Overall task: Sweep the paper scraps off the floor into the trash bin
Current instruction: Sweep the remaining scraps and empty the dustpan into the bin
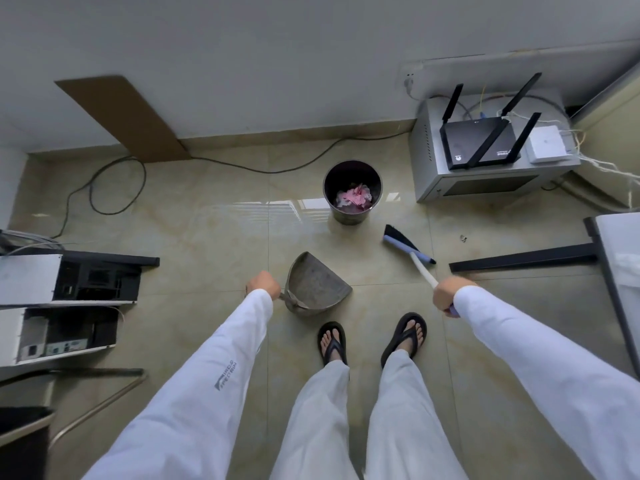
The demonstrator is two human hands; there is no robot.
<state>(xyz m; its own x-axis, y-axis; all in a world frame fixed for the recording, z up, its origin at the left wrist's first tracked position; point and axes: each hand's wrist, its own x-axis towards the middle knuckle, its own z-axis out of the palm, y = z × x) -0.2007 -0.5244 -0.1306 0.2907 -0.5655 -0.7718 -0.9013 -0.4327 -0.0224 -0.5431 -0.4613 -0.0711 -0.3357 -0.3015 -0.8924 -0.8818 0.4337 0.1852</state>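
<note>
Left hand (pixel 263 285) clenched round the handle of the grey dustpan (pixel 317 284); pan looks empty, mouth facing forward-right. Right hand (pixel 450 295) grips the white broom (pixel 405 242) shaft; long axis runs from that hand forward-left, bristles near the trash bin (pixel 349 218) base. Bin stands ahead, between both hands, pink paper scraps (pixel 355 197) already inside. One small fleck (pixel 463 238) on the tile right of the bristles, too small to tell if paper; right hand is the nearer. Likely a last short sweep leftward
</note>
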